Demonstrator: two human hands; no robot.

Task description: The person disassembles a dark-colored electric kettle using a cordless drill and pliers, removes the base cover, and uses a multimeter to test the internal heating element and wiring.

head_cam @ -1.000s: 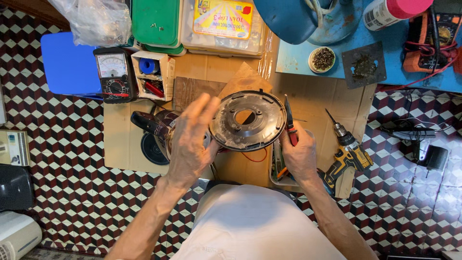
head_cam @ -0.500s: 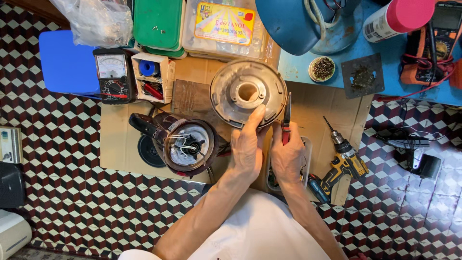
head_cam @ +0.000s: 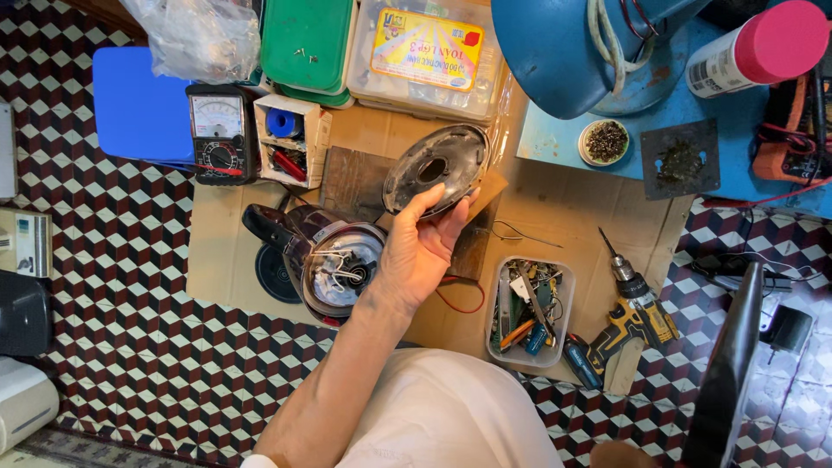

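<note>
Near the frame's centre, the left hand [head_cam: 416,256] is gripping the round grey base plate [head_cam: 436,170] by its lower edge, fingers curled; the plate is tilting, its long axis running lower left to upper right, above the opened kettle [head_cam: 334,264]. The right hand is lying outside the frame.

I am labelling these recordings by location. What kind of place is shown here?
Probably a small appliance repair spot set up on a tiled floor. An analog multimeter, a cordless drill and a tub of hand tools lie on cardboard, and the left hand holds a round base plate beside an opened kettle.
</note>
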